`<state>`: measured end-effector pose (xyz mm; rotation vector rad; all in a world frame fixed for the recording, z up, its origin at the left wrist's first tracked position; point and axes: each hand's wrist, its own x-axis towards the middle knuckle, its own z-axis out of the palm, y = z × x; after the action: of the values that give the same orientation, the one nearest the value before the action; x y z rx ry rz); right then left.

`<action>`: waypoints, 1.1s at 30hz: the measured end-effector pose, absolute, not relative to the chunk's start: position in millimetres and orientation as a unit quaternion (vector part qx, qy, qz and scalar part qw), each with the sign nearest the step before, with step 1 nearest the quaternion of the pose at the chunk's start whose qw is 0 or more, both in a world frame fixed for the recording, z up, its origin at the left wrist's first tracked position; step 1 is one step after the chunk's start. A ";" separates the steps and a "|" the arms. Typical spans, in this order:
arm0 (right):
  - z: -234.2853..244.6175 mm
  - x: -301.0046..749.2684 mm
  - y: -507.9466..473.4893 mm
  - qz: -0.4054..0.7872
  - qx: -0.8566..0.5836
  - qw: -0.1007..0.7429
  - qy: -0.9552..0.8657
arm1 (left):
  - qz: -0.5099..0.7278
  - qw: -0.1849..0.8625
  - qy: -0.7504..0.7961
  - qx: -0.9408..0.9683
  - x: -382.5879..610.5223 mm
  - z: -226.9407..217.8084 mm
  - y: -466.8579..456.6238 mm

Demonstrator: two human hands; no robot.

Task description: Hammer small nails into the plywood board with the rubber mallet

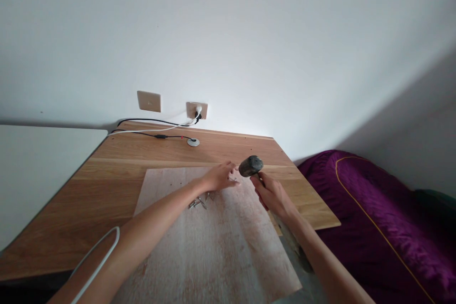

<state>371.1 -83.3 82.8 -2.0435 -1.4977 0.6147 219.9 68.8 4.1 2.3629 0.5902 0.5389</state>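
Note:
My right hand (272,194) is closed round the handle of a mallet (251,166), whose dark, thick head is raised above the far right part of a pale wooden board (199,251). Just left of the mallet head, my left hand (219,176) reaches over the board. Its thumb and fingers close about a small shiny metal nail (233,179), partly hidden by the fingers. Beneath my left wrist lies a loose heap of several silvery metal fasteners (198,203); their exact kind is too small to tell.
The board rests on a wooden desk (107,171) against a white wall. Black and white cables (156,130) run along the back to a wall socket (197,110). A white panel (46,166) stands at left. Purple fabric (370,199) covers something on the right. A white cord (116,242) crosses my left forearm.

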 end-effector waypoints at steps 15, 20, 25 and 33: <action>57.4 380.8 -93.4 0.257 -0.775 0.226 -0.531 | 0.232 0.327 0.194 0.895 219.6 -1.1 71.5; 58.1 380.5 -94.0 0.268 -0.776 0.233 -0.521 | 0.238 0.335 0.165 0.896 220.6 -1.4 72.9; 70.8 380.2 -88.6 0.256 -0.760 0.264 -0.535 | 0.223 0.327 0.157 0.905 220.3 -1.3 72.8; 69.9 370.8 -77.4 0.258 -0.744 0.239 -0.569 | 0.223 0.320 0.211 0.896 218.0 0.2 69.0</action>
<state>370.8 -77.4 69.9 -2.0363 -1.5575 0.7053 218.0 69.0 0.2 2.3562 0.5534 0.5854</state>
